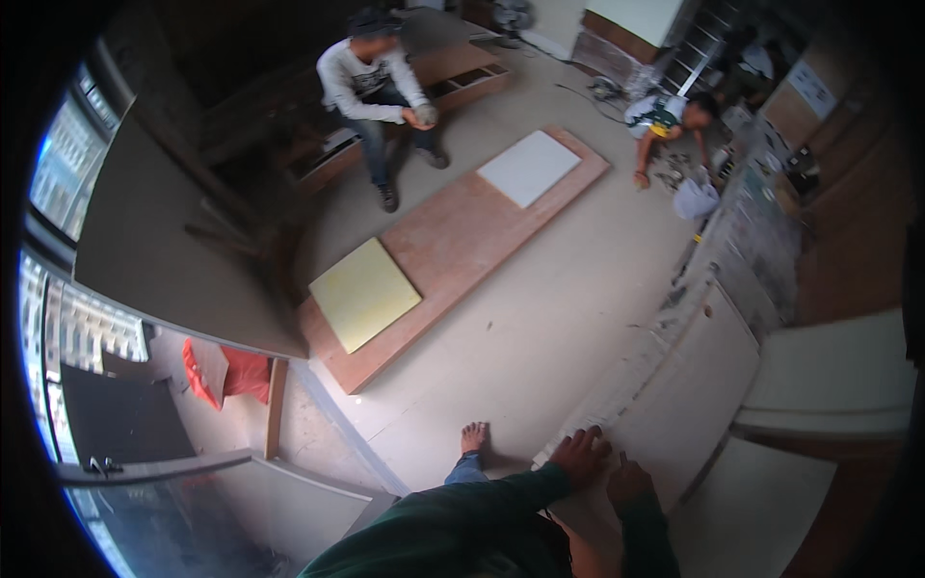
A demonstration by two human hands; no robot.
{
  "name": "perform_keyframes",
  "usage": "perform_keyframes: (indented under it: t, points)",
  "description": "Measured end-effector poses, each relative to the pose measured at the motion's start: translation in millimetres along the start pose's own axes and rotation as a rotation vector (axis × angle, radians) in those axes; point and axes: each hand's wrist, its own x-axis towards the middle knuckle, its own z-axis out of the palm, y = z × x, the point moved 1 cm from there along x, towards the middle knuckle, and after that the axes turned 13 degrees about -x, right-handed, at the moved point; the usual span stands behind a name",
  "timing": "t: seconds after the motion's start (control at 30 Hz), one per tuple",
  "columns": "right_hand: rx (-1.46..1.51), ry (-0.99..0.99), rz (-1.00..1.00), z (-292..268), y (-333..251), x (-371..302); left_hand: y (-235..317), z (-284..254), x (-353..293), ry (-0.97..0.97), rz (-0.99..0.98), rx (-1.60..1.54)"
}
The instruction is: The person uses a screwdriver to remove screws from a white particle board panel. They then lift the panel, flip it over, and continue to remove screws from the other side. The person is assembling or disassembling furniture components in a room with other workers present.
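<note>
A long pale board (pixel 679 400) lies in front of me at the lower right, with a small dark mark near its far end. My left hand (pixel 581 457) rests on the board's near left part, palm down, fingers stretched out and a little apart. Just right of it, my right hand (pixel 631 482) is closed low over the same board. A thin dark tip sticks up from its fingers; whether it is a pencil or a fingertip is too small to tell. Both forearms wear dark green sleeves.
A long reddish wooden panel (pixel 453 241) on the floor bears a yellow square board (pixel 364 295) and a white board (pixel 530 168). One person (pixel 371 96) sits beyond it; another (pixel 665 120) crouches at the far right near tools. More pale panels (pixel 761 506) stand at right.
</note>
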Motion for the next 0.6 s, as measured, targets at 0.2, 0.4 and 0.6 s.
perform_keyframes:
  t: [0.2,0.4,0.6]
  points:
    - [0.334,-0.031,0.453,-54,-15,-75,21,-5,9,0.026,0.011,0.194]
    - [0.463,0.047,0.609,29,-1,-168,49,-11,34,-0.224,-0.336,0.230]
    - [0.538,0.096,0.595,87,-1,-233,20,9,42,-0.089,-0.499,0.159]
